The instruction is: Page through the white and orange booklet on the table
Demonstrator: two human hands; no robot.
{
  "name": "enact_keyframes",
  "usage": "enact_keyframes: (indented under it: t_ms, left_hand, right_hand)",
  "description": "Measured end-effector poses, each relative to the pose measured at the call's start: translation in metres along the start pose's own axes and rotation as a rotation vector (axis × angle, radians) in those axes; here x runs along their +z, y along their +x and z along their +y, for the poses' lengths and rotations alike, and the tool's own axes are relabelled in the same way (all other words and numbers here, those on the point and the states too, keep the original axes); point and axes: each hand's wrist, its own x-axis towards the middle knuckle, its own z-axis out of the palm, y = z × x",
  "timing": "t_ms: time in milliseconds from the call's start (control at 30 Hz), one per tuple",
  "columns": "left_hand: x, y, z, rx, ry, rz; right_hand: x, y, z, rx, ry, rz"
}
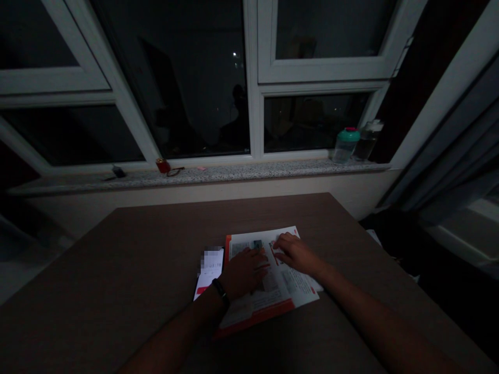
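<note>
Because the printed sheet [300,288] likely needs steadying, left hand [242,272] and right hand [299,253] rest on it, gripping nothing, phone [212,265] alongside.

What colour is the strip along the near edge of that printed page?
The strip is orange-red; it shows in the head view, the only one.
</note>
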Motion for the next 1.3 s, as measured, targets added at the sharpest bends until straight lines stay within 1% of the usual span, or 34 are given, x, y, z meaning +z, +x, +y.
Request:
enact_keyframes:
  t_ms: [100, 367, 567, 667, 800, 933, 1100, 1233, 1300]
  left_hand:
    - [0.000, 0.001, -0.003, -0.005, -0.021, 0.024]
    - [0.006, 0.004, -0.010, -0.028, -0.008, 0.075]
    - [0.011, 0.005, -0.014, -0.056, -0.007, 0.072]
    - [0.012, 0.004, -0.014, -0.056, -0.022, 0.080]
    - [0.011, 0.004, -0.013, -0.048, -0.052, 0.068]
    - [0.008, 0.005, -0.010, -0.039, -0.081, 0.042]
    - [0.007, 0.005, -0.008, -0.015, -0.109, 0.025]
    - [0.006, 0.005, -0.006, -0.001, -0.106, 0.022]
    - [0.006, 0.006, -0.006, -0.003, -0.104, 0.014]
  right_hand:
    - [-0.002, -0.001, -0.003, -0.050, -0.010, -0.041]
    - [-0.001, -0.001, -0.018, -0.111, 0.002, -0.113]
    - [0.001, -0.001, -0.030, -0.169, 0.005, -0.167]
    - [0.002, -0.001, -0.028, -0.148, 0.019, -0.127]
    - [0.006, -0.001, -0.017, -0.018, 0.033, -0.003]
    - [0.009, 0.000, -0.004, 0.046, 0.049, 0.087]
    - [0.008, 0.002, 0.002, 0.060, -0.007, 0.102]
    - [0.004, 0.004, -0.005, 0.083, -0.050, 0.152]
    - [0.003, 0.003, -0.012, 0.074, -0.047, 0.145]
